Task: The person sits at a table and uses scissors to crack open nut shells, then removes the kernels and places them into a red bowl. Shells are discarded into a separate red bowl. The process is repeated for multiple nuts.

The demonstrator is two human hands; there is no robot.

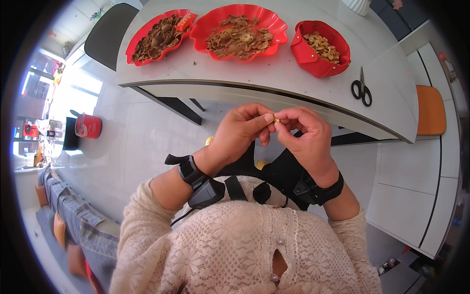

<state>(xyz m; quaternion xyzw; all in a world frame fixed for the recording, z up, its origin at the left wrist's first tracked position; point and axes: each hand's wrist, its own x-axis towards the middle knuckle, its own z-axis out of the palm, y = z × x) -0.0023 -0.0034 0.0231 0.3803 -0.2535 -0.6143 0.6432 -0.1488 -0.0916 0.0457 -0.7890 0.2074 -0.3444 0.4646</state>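
Nut (276, 119) sits pinched between both thumbs and forefingers. Left hand (241, 130) and right hand (306, 134) meet fingertip to fingertip, below the worktop (274, 81) edge

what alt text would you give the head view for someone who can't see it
Seen from above, a person's left hand and right hand pinch a small pale nut between their fingertips just below a white table's edge. On the table sit three red dishes of brown nut pieces and shells, with black scissors to the right.
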